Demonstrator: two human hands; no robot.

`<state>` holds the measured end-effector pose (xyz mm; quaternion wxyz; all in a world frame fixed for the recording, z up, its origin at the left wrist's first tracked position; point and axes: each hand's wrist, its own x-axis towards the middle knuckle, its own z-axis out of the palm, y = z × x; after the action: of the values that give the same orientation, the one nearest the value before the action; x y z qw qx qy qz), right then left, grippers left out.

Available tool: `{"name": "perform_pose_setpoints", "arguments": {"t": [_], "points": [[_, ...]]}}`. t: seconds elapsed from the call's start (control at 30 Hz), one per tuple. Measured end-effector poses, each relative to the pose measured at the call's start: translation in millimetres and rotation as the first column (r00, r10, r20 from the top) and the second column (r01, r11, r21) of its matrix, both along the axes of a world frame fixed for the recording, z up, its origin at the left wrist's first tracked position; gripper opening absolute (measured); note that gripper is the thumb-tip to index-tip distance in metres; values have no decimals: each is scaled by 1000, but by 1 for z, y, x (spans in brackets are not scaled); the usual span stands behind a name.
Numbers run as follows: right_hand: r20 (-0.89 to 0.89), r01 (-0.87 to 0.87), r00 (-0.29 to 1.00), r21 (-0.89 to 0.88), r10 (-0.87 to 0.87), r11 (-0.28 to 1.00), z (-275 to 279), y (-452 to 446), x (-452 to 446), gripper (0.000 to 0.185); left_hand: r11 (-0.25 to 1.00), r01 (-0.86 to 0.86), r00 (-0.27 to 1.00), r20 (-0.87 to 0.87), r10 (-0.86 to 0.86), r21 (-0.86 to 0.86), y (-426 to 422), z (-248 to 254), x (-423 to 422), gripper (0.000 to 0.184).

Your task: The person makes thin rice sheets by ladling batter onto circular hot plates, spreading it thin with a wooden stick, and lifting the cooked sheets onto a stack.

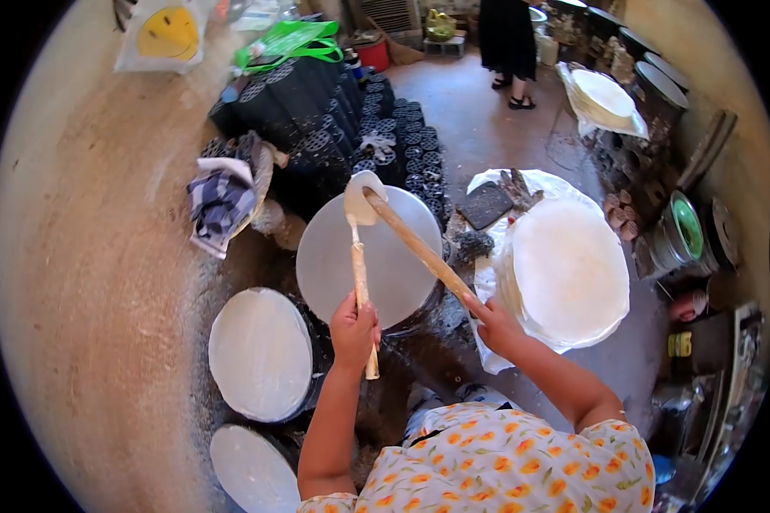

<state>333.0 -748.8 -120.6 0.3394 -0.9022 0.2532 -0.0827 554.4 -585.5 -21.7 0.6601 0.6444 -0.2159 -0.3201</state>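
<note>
My left hand (354, 332) is closed around the wooden handle of a ladle (364, 193), whose whitish scoop is over the far part of a wide round pot (325, 248) with a smooth pale top. In my right hand (493, 325) is a thick wooden stick (419, 249), slanting up to the left. Its far end overlaps the ladle's scoop; whether they touch, I cannot tell. Beside my right hand, a stack of thin, round white sheets (571, 269) lies on a silvery-white covering (494, 357).
Two white-topped round vessels (261, 355) stand at the left. Black perforated coal cylinders (316, 150) are stacked behind the pot, beside a checked cloth (220, 203). Farther back stands a person in black clothing (509, 38). Buckets (683, 227) and drums (659, 84) line the right wall.
</note>
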Motion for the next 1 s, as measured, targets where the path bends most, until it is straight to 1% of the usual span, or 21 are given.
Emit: {"name": "perform_pose_setpoints", "arguments": {"t": [0.1,0.17,0.23,0.27,0.3,0.33,0.37,0.4,0.43,0.47,0.5,0.53,0.6,0.67,0.73,0.77,0.8,0.87,0.9,0.93,1.0], "points": [[-38,100,994,9,-99,995,-7,10,-8,74,993,116,992,-44,-115,2,-12,-24,19,26],[-100,175,979,-51,-180,983,-12,21,-10,70,985,170,983,-72,-170,-7,-17,-42,35,31],[-193,228,952,-80,-239,970,-3,32,-6,67,970,197,970,118,-214,140,-17,-67,60,35],[-276,260,920,-96,-277,961,1,40,-3,64,969,209,969,108,-224,132,-15,-79,72,35],[-261,288,913,-134,-315,948,1,47,-1,62,973,108,786,581,-210,206,-13,-91,86,39],[-265,295,908,-145,-324,944,3,51,2,62,977,-21,389,902,-186,211,-12,-97,99,42],[-252,328,901,-136,-353,935,7,56,4,61,949,-23,402,872,-279,314,-8,-86,105,48],[-241,359,893,-126,-380,925,9,60,5,61,951,-16,407,871,-276,309,-4,-76,112,48],[-245,362,890,-134,-384,923,6,63,4,61,941,-49,303,902,-306,336,-2,-67,119,49],[-171,362,911,-103,-375,926,1,64,1,60,930,-86,196,922,-335,356,-1,-57,126,50],[-95,358,927,-70,-363,931,-4,66,-1,58,917,-97,173,914,-367,386,1,-48,133,53],[-97,360,926,-74,-366,930,-2,69,0,58,919,-94,175,915,-364,384,3,-35,136,53],[-60,398,915,-21,-399,917,3,74,2,55,915,-158,97,928,-361,372,4,-7,141,52],[-31,406,913,-27,-407,913,2,79,2,57,941,-151,69,953,-296,303,3,17,147,52],[-4,414,910,-31,-414,910,0,82,2,58,961,-179,132,973,-189,211,2,42,149,51],[-4,416,909,-14,-416,909,-1,84,2,56,984,-137,86,991,-107,118,1,47,155,50],[-3,418,908,1,-418,908,-1,85,2,54,984,-137,86,991,-107,118,-1,49,156,50],[2,416,909,3,-416,909,-5,86,3,54,997,6,561,826,63,-80,-3,54,153,49],[5,413,911,5,-413,911,-8,85,5,54,994,12,786,616,57,-108,-1,58,146,44],[4,411,912,4,-411,912,-10,82,10,54,994,10,787,615,59,-109,0,64,139,44],[86,416,908,-55,-411,908,-15,69,26,54,989,29,952,307,17,-145,6,74,131,42]]}}
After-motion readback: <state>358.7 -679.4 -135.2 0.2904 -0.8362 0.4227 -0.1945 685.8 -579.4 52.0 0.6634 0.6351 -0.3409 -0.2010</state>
